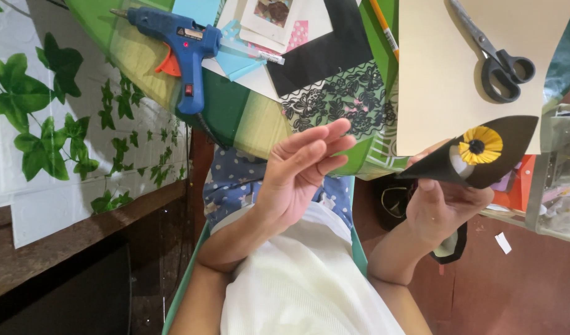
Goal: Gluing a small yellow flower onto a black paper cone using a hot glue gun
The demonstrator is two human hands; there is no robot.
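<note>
While you sit with the table [247, 118] tipped across the top of the view, its green striped cover carries most of the craft supplies, and a wall panel printed with ivy leaves [49, 118] runs along one side above a dark wooden ledge. Reddish-brown floor [520, 291] shows on the other side. On the table lies a large cream sheet [446, 87] with black-handled scissors [499, 59] resting on it, apart from your hands. Beside it sit a black card [334, 53], a piece of black lace-patterned paper [340, 99] and a blue glue gun [182, 53], its nozzle pointing away from the papers, likely so that it touches none of them. Your right hand [443, 208] grips a dark paper cone [483, 158] from below, just off the table's edge, pinching it so the yellow fringed flower [480, 146] on its face turns up toward you. Your left hand [300, 170] is released and holds nothing, fingers straight and together, palm raised near the cone but not touching it, over your blue dotted lap.
</note>
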